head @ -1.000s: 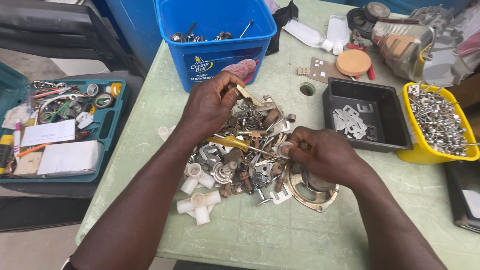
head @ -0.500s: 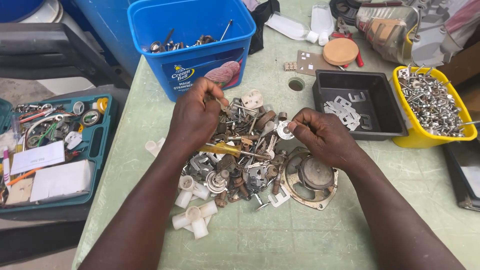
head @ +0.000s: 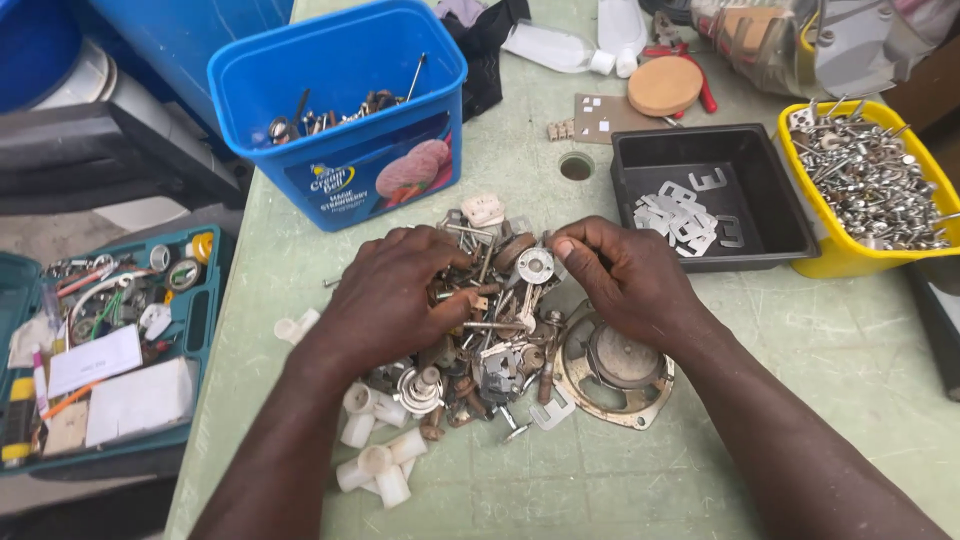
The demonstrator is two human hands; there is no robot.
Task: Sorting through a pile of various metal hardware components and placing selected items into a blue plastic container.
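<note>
Pale green scuffed tabletop [head: 800, 400], round hole near black tray. Heap of mixed rusty metal hardware [head: 490, 340] at centre. Left hand [head: 395, 300] palm-down, fingers curled into heap. Right hand [head: 625, 275] pinching small part, kind unclear. Blue plastic tub [head: 340, 110] behind; teal toolcase [head: 110, 350] left, off table.

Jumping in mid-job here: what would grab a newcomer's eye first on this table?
Both hands, left hand and right hand, are dug into a heap of mixed metal scrap at the middle of the green table. Behind the heap stands a bright blue tub with a few metal bits inside. At the right edge sits a yellow bin piled with shiny screws, beside a black tray of flat metal plates.
</note>
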